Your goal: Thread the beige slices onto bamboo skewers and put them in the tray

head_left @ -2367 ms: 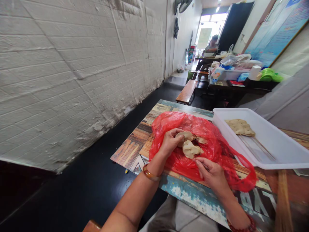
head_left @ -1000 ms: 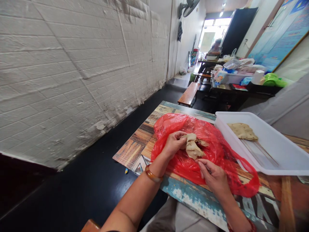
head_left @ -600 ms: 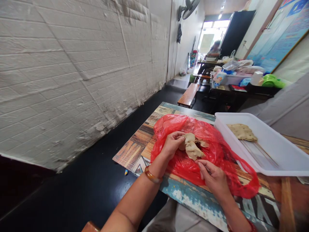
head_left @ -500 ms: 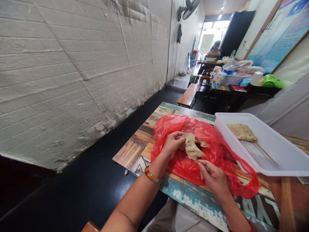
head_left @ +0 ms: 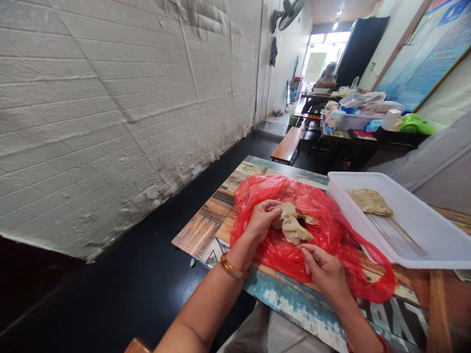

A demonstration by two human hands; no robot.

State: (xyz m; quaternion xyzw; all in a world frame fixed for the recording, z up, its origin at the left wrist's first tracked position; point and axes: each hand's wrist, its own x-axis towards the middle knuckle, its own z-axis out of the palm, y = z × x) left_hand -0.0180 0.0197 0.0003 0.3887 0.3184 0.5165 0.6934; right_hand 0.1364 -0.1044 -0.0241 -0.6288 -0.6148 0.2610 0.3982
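Observation:
My left hand [head_left: 263,219] is closed, pinching a soft, flat beige piece that looks like a tofu sheet [head_left: 287,212] between thumb and fingers. The sheet is folded, and its lower part hangs toward my right hand [head_left: 324,267]. That hand is closed too, thumb against fingertips, at the sheet's lower edge. What looks like the tip of a thin skewer shows at its fingertips; the rest is hidden. Both hands are over an open red plastic bag [head_left: 272,189], where more beige pieces [head_left: 312,220] show in the opening.
To the right, a white plastic tray [head_left: 434,220] holds a stack of beige sheets [head_left: 370,201] with thin sticks [head_left: 397,233] running from it. Beyond the patterned table [head_left: 206,230] are a wooden bench [head_left: 289,144], a cluttered table and a seated person [head_left: 326,78]. A white brick-patterned wall runs along the left.
The beige sheet has shifted slightly in my fingers, and my left hand has moved a touch to the left. My right hand stays almost in place.

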